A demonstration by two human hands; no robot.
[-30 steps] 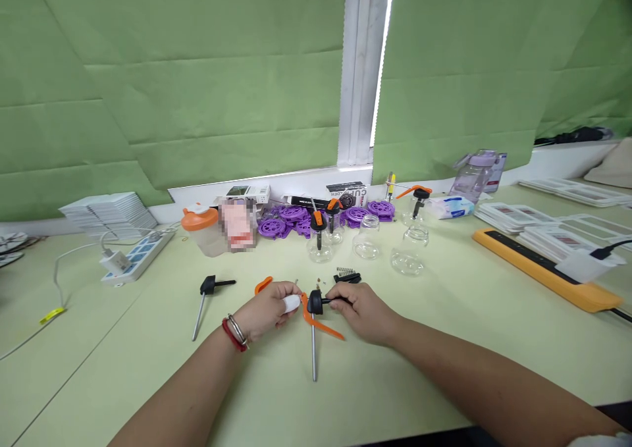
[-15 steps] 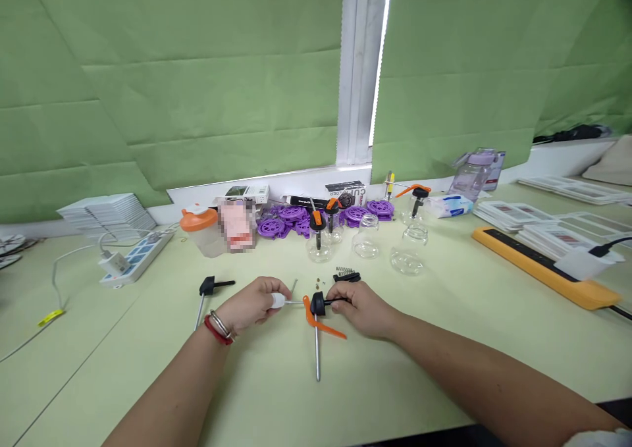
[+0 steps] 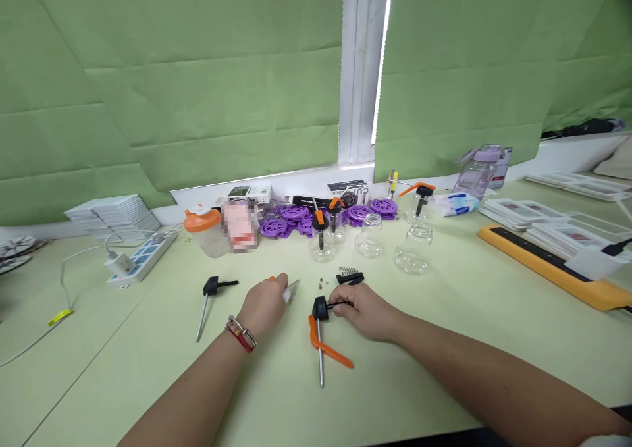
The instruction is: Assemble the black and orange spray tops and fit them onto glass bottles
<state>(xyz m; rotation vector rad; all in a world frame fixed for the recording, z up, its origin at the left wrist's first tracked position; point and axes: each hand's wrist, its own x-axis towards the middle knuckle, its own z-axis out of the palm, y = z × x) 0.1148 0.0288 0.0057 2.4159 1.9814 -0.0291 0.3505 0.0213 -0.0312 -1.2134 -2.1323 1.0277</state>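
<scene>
My right hand [image 3: 363,307] pinches the thin black stem of a black pump head [image 3: 320,308]. A silver tube [image 3: 320,361] points from that head toward me, and an orange lever [image 3: 332,353] hangs beside and across it. To the left, my left hand [image 3: 265,304] is closed around a screwdriver [image 3: 287,295], low over the table. Only a bit of its white handle shows well; an orange spot shows above the fingers. A thin metal pin [image 3: 295,291] is beside the fingertips. Past the pump head are tiny screws [image 3: 320,284], a spring [image 3: 348,271] and a black plastic part [image 3: 350,278].
Another black pump head [image 3: 211,286] with a tube lies left. Glass jars [image 3: 412,260], some with pump tops, stand behind the hands, before purple plastic parts [image 3: 274,228]. An orange-lidded cup [image 3: 202,220] and white power strip [image 3: 143,257] are left; a yellow power strip [image 3: 553,267] is right.
My left hand has drawn the screwdriver back from the pump head and turned palm down. The orange lever has swung lower, toward me. My right hand keeps its pinch on the stem.
</scene>
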